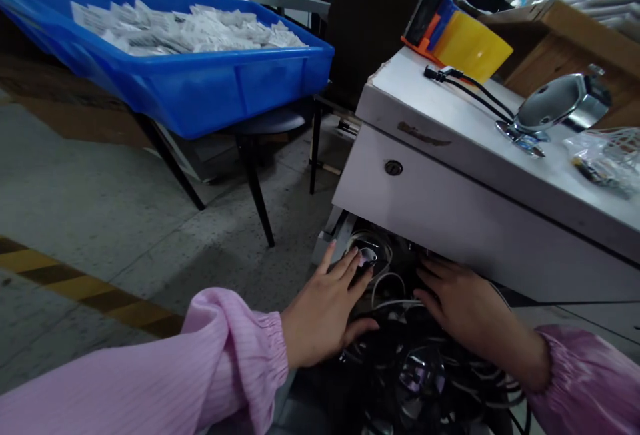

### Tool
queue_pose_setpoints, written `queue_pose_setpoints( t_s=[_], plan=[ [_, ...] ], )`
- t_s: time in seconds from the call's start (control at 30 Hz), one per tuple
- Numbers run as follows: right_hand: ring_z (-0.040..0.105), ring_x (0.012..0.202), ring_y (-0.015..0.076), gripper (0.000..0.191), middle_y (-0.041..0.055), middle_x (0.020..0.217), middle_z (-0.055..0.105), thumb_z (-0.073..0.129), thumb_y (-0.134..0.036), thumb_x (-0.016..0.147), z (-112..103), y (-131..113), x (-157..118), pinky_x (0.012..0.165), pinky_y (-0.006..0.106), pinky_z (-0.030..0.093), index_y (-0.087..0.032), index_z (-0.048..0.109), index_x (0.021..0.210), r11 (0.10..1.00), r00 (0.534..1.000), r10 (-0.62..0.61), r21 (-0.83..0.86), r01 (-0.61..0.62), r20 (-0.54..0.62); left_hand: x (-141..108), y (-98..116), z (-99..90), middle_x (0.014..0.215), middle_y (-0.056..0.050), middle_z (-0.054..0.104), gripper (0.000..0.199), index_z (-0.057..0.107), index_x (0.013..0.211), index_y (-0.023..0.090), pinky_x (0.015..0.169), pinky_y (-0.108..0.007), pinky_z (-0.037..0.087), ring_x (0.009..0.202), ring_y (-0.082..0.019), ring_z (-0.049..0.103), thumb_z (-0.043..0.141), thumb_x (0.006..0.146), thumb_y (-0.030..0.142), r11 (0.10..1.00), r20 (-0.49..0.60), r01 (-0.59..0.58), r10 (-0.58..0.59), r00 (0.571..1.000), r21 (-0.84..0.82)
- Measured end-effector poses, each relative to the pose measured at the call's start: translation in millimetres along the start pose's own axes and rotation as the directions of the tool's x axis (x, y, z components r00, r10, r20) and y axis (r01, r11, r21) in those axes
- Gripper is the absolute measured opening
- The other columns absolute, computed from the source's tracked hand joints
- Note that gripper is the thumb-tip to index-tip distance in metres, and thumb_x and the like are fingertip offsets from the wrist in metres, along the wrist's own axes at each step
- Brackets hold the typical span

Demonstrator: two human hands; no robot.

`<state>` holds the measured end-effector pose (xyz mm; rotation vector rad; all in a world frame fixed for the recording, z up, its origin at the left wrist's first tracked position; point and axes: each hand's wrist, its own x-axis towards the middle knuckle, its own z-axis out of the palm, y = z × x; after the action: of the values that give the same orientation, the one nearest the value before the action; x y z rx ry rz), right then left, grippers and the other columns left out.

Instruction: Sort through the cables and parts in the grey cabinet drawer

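Observation:
My left hand [327, 312] lies with its fingers spread over the left side of a pulled-out drawer [344, 232]. Its fingertips touch or hover just above a shiny round metal piece [369, 255] with a pale cable around it. My right hand [463, 302] reaches into the same drawer, thumb apart from the fingers. Its fingertips are partly lost in shadow under the upper drawer front, and I see nothing held. Below both hands sits a dark tangle of black cables [450, 355] with a chrome part [420, 368] among them.
A blue bin [240, 88] of small white packets [195, 28] rests on a stool at left. On the cabinet top [395, 88] are a tape dispenser [463, 42], a chrome device [555, 105] with black cables and a clear plastic bag [610, 162]. Striped tape [90, 285] marks the floor.

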<state>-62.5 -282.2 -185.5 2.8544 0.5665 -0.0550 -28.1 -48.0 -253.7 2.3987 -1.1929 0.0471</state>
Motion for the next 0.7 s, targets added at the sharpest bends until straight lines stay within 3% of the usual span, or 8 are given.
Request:
queue_pose_setpoints(
  t_s=[0.33,0.7],
  plan=[
    [0.063,0.101,0.0282,0.031,0.0139,0.107,0.069,0.048,-0.030,0.091,-2.7,3.2,0.0,0.089,0.042,0.051,-0.013,0.070,0.102,0.999,0.999,0.035,0.023,-0.036,0.032,4.1,4.0,-1.1,0.139,-0.021,0.045,0.068,0.047,0.135,0.014,0.114,-0.060,0.009,0.136,-0.031,0.033,0.037,0.088,0.063,0.996,0.055,0.048,-0.052,0.997,0.073],
    [0.063,0.092,0.0267,0.025,0.0127,0.097,0.069,0.049,-0.029,0.090,-3.6,2.5,-0.8,0.081,0.041,0.052,-0.014,0.070,0.089,0.999,0.999,0.012,0.042,-0.010,-0.040,4.4,7.6,-2.9,0.135,-0.022,0.050,0.064,0.053,0.128,0.012,0.113,-0.063,0.011,0.135,-0.032,0.035,0.046,0.086,0.060,0.998,0.037,0.045,-0.047,0.998,0.052]
  ],
)
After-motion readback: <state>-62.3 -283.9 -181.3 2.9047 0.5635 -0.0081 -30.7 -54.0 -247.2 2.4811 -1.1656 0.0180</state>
